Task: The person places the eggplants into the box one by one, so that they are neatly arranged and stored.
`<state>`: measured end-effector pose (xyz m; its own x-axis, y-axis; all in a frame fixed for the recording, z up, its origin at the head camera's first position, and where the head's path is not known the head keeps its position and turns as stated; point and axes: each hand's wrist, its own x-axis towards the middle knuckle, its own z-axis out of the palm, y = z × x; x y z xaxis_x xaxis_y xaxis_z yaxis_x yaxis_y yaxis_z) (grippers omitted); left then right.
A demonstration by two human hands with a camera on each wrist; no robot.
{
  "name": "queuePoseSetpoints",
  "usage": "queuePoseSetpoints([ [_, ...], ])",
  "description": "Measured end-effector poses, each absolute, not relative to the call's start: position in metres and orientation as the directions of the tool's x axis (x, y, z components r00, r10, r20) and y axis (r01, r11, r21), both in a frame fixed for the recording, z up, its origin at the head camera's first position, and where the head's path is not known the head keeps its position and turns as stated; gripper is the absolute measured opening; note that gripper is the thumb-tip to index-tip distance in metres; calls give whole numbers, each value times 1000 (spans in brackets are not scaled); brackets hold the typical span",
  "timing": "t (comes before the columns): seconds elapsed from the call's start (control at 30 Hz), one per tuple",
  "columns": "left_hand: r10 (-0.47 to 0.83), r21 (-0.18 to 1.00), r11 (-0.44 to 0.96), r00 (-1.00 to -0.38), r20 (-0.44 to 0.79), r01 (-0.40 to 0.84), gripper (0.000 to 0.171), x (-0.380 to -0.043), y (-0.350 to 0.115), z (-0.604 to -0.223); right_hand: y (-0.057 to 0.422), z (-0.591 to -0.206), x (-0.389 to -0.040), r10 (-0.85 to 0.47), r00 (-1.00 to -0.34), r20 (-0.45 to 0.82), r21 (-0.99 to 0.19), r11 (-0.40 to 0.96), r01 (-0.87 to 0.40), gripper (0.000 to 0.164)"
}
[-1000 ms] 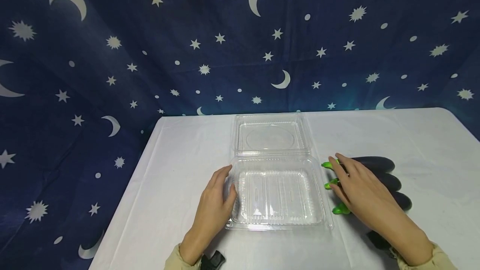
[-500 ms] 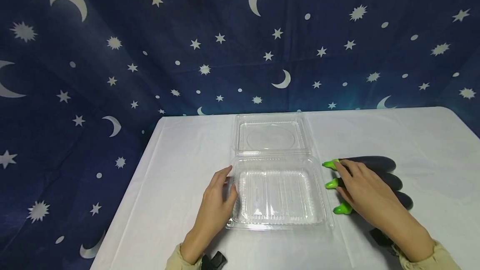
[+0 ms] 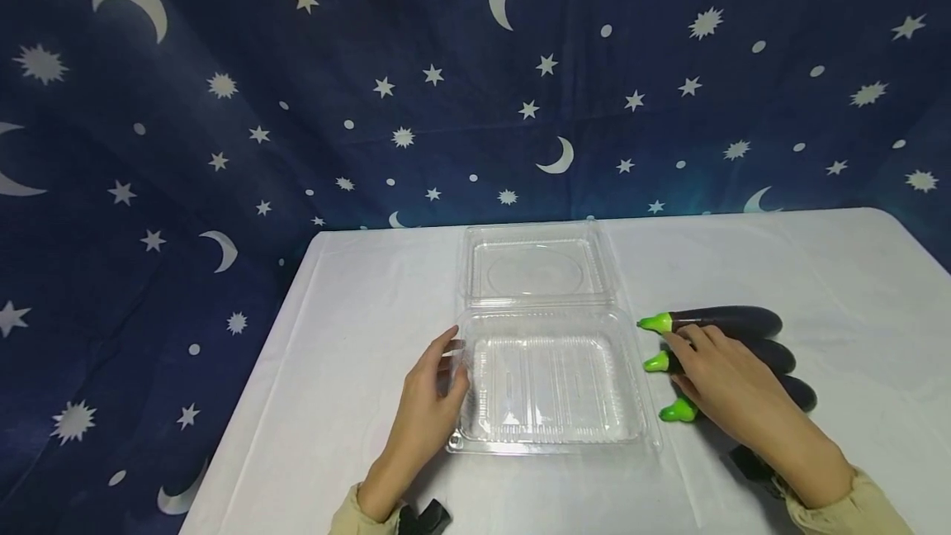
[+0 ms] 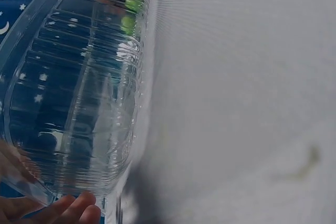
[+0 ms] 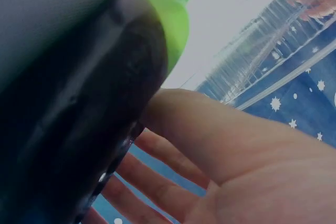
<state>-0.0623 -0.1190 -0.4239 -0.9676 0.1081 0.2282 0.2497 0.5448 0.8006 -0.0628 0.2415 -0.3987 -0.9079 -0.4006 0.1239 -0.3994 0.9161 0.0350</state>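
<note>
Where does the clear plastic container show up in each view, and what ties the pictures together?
Head: the clear plastic container lies open just right of center, between the left hand and the eggplants.
Left wrist: the container fills much of the left side.
Right wrist: the container is at upper right, cut off by the edge.
Shared landmark: the star-patterned blue cloth, in all three.

Soft, fairly even light brightens the white tablecloth (image 3: 334,337) in the head view, with small glints on the clear container (image 3: 553,390) and a faint shadow under the right forearm (image 3: 806,456). The left wrist view is dimmer and greyish, its tablecloth hazy, sharp highlights catching the container's ridges. In the right wrist view the nearest eggplant (image 5: 79,103) is soft-edged and near-black against a washed-out white area
</note>
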Motion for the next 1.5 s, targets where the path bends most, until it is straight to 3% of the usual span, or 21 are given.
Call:
queuePoseSetpoints([
  [0.27, 110, 814, 524, -968, 226, 250, 51, -62, -119, -425, 242, -400, -66, -408, -908, 93, 44, 913, -406, 38],
  [1.5, 85, 818, 526, -971, 222, 233, 50, -62, -119, -424, 247, -389, -74, -430, -900, 72, 12, 902, -431, 35],
])
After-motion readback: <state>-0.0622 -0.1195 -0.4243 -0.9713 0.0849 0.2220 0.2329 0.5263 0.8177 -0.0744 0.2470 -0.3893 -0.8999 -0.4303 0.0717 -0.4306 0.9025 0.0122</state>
